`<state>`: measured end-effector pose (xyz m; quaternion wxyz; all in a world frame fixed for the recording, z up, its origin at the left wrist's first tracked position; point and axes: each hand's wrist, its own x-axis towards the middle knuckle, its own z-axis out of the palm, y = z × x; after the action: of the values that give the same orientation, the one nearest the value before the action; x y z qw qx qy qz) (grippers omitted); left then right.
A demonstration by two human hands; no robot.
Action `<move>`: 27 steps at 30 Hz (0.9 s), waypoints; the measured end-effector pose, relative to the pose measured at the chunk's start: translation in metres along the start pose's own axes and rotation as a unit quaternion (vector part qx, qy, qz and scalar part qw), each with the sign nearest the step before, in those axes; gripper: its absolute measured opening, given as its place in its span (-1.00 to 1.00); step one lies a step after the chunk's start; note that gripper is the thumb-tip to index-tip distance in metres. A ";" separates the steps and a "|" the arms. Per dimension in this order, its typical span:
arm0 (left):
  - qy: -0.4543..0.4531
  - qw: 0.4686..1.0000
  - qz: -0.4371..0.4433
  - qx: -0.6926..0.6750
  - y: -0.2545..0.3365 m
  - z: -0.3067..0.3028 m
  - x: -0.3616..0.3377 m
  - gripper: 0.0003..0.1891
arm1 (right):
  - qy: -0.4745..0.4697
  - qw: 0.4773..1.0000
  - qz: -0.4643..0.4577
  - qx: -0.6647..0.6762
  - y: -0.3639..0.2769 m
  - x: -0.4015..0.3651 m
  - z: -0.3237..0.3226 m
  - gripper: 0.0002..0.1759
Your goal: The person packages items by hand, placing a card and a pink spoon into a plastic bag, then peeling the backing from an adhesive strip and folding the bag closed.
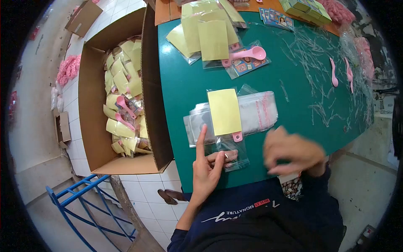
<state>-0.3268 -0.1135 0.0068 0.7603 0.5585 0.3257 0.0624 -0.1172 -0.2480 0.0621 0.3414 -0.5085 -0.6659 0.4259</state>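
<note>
A clear plastic bag [235,157] holds a pale yellow card [226,112] and a pink spoon, of which only the handle end [237,136] shows below the card. It lies over a stack of flat clear bags [257,112] on the green table. My left hand [208,170] pinches the near end of the filled bag between thumb and fingers, its index finger stretched out over the stack. To the right, apart from the bag, my right hand [291,151] is curled closed and slightly blurred. Whatever it may hold is too small to make out.
Left of the table stands a cardboard box [153,96] with many packed bags. Behind my hands lie more packed bags [213,40] and a pink spoon on a blue card pack [252,54]. Clear plastic strips [312,69] and loose pink spoons [334,73] lie at right.
</note>
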 end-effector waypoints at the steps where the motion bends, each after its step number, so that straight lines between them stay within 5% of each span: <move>1: -0.014 1.000 -0.004 -0.008 0.001 -0.002 0.000 -0.26 | 0.022 0.999 0.001 0.034 0.005 -0.013 -0.017 -0.80; 4: -0.038 0.997 -0.026 -0.063 0.003 -0.007 -0.004 -0.31 | 0.057 0.969 0.157 -0.184 -0.011 -0.009 -0.027 -0.76; 9: -0.040 0.997 -0.031 -0.059 0.016 -0.009 -0.015 -0.31 | 0.100 0.961 0.077 -0.245 -0.007 0.035 0.047 -0.73; 12: -0.010 0.998 -0.006 0.059 0.002 -0.014 -0.019 -0.31 | 0.117 0.954 0.060 -0.270 -0.004 0.049 0.071 -0.75; 27: 0.023 0.999 0.027 0.008 -0.002 -0.003 -0.009 -0.26 | 0.082 0.971 0.011 -0.224 0.001 0.048 0.075 -0.78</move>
<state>-0.3360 -0.1160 0.0083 0.7463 0.5714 0.3285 0.0927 -0.1951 -0.2181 0.0317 0.2674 -0.6125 -0.7086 0.2264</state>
